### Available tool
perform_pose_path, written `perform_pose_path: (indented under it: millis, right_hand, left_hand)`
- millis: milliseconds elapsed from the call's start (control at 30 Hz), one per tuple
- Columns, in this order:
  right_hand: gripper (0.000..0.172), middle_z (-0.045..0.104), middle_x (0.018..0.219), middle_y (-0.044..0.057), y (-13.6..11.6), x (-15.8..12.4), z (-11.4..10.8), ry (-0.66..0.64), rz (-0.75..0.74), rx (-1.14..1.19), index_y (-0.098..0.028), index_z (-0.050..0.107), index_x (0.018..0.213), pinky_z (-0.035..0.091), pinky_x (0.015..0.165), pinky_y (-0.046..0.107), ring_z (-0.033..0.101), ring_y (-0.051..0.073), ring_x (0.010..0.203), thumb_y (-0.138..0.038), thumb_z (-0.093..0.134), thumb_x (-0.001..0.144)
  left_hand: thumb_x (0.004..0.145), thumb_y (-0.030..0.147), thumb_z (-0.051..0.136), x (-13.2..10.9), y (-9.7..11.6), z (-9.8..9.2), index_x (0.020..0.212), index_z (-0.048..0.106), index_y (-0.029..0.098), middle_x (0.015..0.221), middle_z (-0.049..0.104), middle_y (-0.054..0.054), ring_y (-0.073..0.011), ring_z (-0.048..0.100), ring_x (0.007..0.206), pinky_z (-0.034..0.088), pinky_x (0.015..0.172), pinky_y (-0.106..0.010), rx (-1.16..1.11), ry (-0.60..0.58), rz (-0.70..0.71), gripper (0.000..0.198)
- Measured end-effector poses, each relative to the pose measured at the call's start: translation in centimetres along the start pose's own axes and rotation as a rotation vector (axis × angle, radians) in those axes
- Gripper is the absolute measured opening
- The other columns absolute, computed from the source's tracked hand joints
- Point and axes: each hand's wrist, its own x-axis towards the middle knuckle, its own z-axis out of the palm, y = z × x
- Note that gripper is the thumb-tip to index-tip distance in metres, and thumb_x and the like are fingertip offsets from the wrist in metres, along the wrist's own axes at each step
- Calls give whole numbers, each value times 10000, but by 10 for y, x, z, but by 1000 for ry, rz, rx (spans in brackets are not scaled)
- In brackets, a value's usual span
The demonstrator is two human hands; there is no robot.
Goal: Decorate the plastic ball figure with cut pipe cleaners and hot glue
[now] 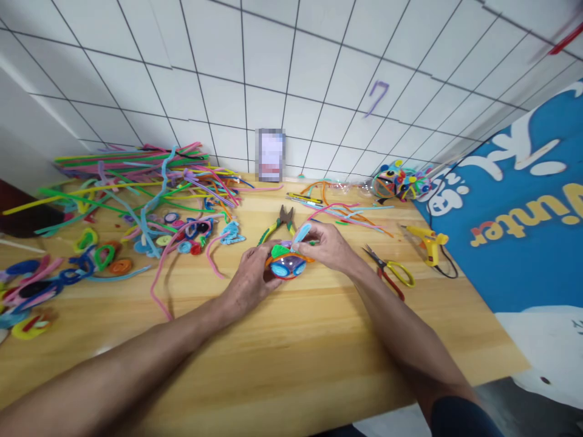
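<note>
My left hand [253, 272] is closed round the side of a small clear ball [288, 266] trimmed with coiled pipe cleaners in blue, orange and green. Above the ball, my right hand [330, 244] pinches a light blue pipe-cleaner piece [302, 233], its lower end close to the ball's top; whether they touch I cannot tell. Just behind the ball lie pliers [281, 222] with green and yellow handles, jaws pointing to the wall. To the right of my right forearm are scissors [387, 270] with one yellow and one red handle.
A yellow glue gun [428, 243] with a black cord lies at the right. Loose pipe cleaners [132, 161] and coiled shapes [104, 258] spread across the left. A phone [271, 156] leans on the tiled wall. Decorated balls [401, 182] stand at the back right, near a craft knife [304, 198].
</note>
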Motion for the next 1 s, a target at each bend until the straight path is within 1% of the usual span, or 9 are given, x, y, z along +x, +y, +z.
perform_pose_path:
  millis: [167,333,500,767,1000]
  right_hand:
    - [191,729,759,2,3,1,0,-3,-6,-3,-187,695,776,546,685,261,670,145,702,-368,756,776]
    - [165,739,761,8,5,0,-2,-3,-35,-39,-186,717,789,545,689,263,686,154,712,-350,740,785]
    - [163,749,763,9,3,0,-3,-21,-16,-9,-191,725,794,554,697,266,693,151,699,-351,753,776]
    - [167,748,751,3,3,0,-2,-13,-18,19,-195,719,781,571,707,270,690,144,684,-355,764,771]
    - [163,757,756,7,2,1,-2,-20,-19,19,-195,718,785,573,707,267,695,148,687,-351,762,770]
  left_hand:
    - [820,160,817,-2,-3,2,1367,533,237,1402,711,-114,-300,707,1260,548,1054,-450,24,17,21,621]
    - [815,164,836,-3,-5,4,1393,518,245,1411,703,-113,-296,698,1268,542,1064,-448,49,0,3,664]
    - [823,215,849,-3,-5,6,1401,511,231,1400,702,-126,-309,694,1268,546,1069,-466,35,1,-5,670]
    - [820,193,852,-2,-2,5,1365,531,228,1365,714,-123,-303,696,1267,545,1079,-458,2,-1,-11,633]
    - [826,194,845,-2,-3,6,1381,528,237,1358,720,-121,-310,699,1268,545,1083,-476,-6,-3,-15,641]
